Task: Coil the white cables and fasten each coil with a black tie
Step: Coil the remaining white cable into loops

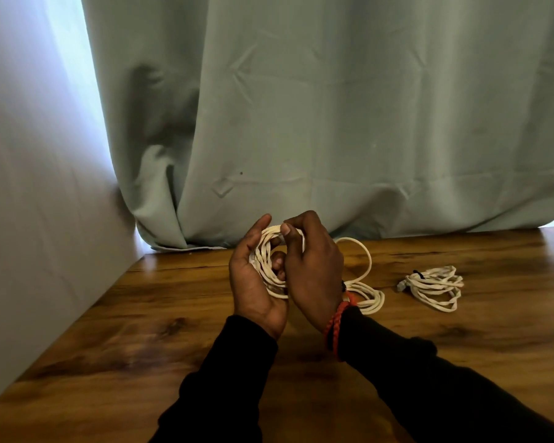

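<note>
Left hand (253,276) raised above wooden table (141,330), palm turned inward, fingers fairly straight and cupping a white cable coil (266,260) held upright in the palm. Right hand (311,270) curled over the coil's right side, thumb and forefinger pinching the strands at its top. Loose cable tail (365,282) running from behind the right hand, looping down onto the table just beside the wrist. Second coil (434,287) lying flat on the table, well apart to the right, fastened with a black tie (419,274) at its upper left. Red bracelet (335,324) on right wrist. Pale green curtain (333,123) hanging behind the table
</note>
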